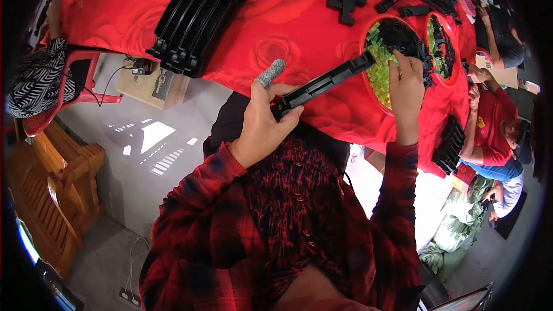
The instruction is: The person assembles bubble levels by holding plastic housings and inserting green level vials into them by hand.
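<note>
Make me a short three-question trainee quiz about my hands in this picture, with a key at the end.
1. The left hand grips which thing?
A) a brown cardboard box
B) a long black plastic bar
C) a red plastic chair

2. True or false: the right hand rests on the stack of curved black plastic parts.

3. What covers one finger of the left hand?

Key:
1. B.
2. False; it is at a red bowl of small yellow-green pieces and black pieces.
3. A speckled grey, fabric-like cover.
</note>
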Tool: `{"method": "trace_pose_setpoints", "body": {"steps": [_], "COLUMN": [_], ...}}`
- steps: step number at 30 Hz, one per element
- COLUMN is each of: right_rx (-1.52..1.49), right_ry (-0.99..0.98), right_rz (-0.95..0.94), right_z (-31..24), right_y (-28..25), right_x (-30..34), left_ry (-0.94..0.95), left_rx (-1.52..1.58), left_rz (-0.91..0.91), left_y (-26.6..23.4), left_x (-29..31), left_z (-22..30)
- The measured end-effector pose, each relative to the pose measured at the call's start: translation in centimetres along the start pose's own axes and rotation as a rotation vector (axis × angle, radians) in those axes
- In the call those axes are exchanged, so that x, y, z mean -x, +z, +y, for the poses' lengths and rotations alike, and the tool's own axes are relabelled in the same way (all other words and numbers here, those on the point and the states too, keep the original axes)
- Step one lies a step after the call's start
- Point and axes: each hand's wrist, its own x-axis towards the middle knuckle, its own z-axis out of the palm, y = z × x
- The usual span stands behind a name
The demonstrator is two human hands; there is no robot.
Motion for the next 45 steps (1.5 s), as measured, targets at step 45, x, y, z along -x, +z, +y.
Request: {"method": "trace_pose_setpoints", "body": {"steps": [45], "right_rx": [-1.149], "right_ry": [0.101], "right_rz": [-0.268], "right_z": [-13.0], "right_y": [-5.0], "right_x": [8.9], "left_ry": [-0.105], "left_rx": [0.292], "left_rz": [-0.245], "left_y": [2.0], "left_x": [4.9], "left_z": [1.5]}}
